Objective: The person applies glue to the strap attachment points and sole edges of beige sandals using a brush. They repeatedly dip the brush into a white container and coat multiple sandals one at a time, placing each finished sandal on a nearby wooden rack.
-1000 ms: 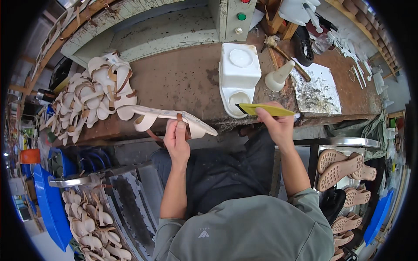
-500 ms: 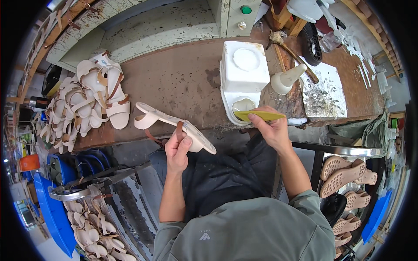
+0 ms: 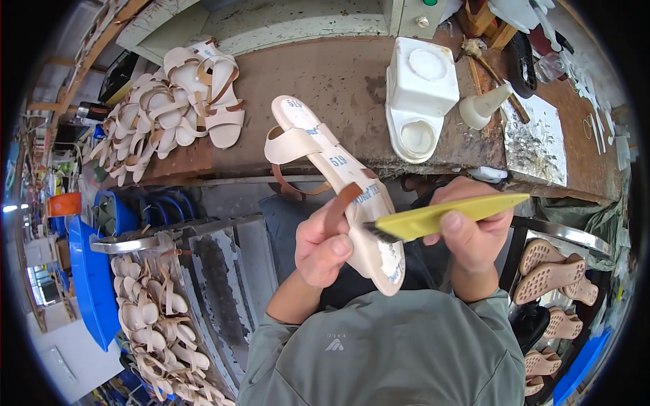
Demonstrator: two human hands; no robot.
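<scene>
A beige sandal [image 3: 336, 158] with a brown ankle strap is gripped by my left hand [image 3: 323, 249], its fingers closed around the strap area. The sandal is tilted, its insole facing up and its toe end toward my chest. My right hand [image 3: 472, 230] is closed on a flat yellow-green handled brush [image 3: 450, 215]. The brush's dark bristles touch or hover just over the sandal's front, near the toe strap; contact is hard to tell. Beyond my right hand, a white glue pot [image 3: 414, 139] with a round opening stands on the workbench [image 3: 308, 74].
A heap of beige sandals [image 3: 159, 108] lies at the bench's left. Beside the pot are a cone-shaped bottle [image 3: 482, 107] and a stained paper sheet [image 3: 535, 145]. More sandals [image 3: 156, 325] fill the lower left; beige soles [image 3: 550, 274] sit on a rack at right.
My right hand has brought the brush from the pot's opening back to the sandal. My left hand has moved the sandal right and toward my chest. The whole view has shifted.
</scene>
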